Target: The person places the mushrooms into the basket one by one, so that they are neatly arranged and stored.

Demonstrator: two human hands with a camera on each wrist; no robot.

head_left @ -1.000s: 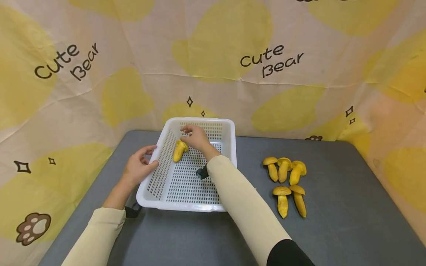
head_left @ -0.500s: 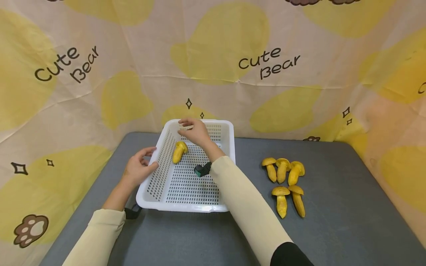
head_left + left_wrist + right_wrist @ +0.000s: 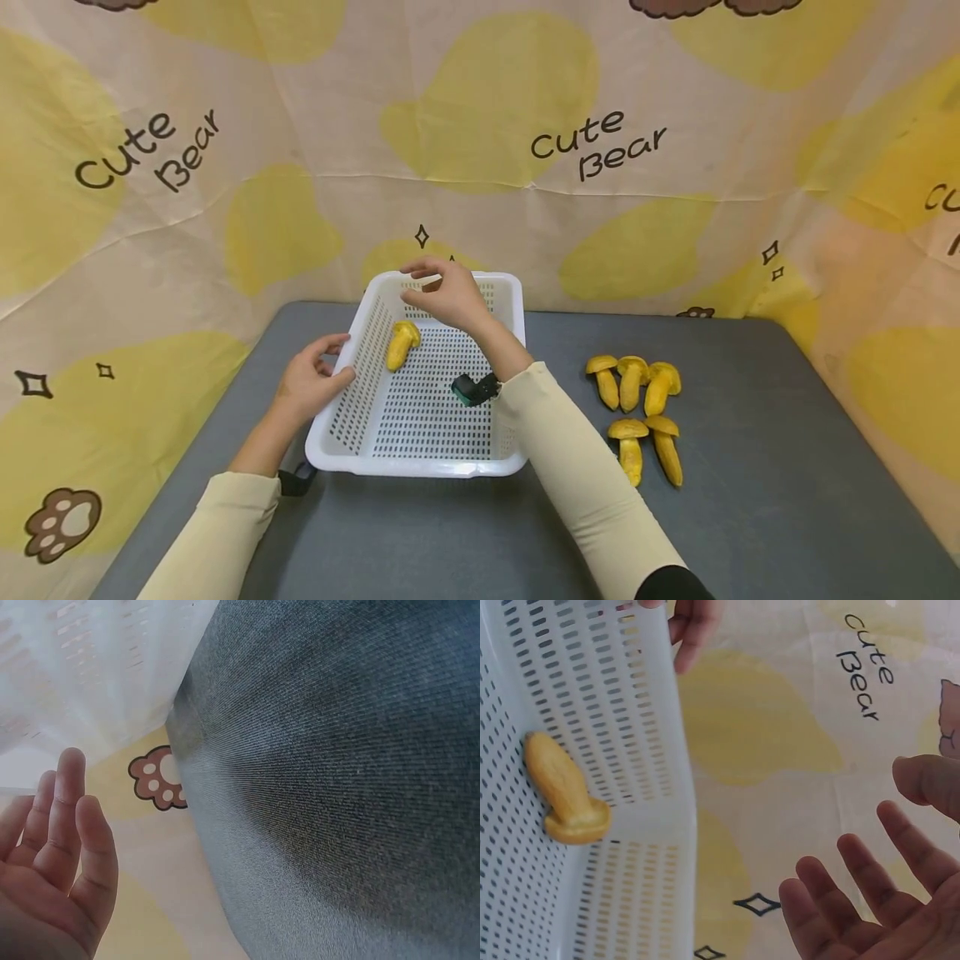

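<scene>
Mushroom (image 3: 402, 346) in basket (image 3: 416, 467) (white), right fingers (image 3: 868, 874) above

White perforated basket (image 3: 435, 429), yellow mushroom (image 3: 402, 347) lying inside

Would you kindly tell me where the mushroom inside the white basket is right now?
In the head view, the yellow mushroom lies toward the far left corner of the white perforated basket, beside its left wall, with the left hand at that side.
</scene>
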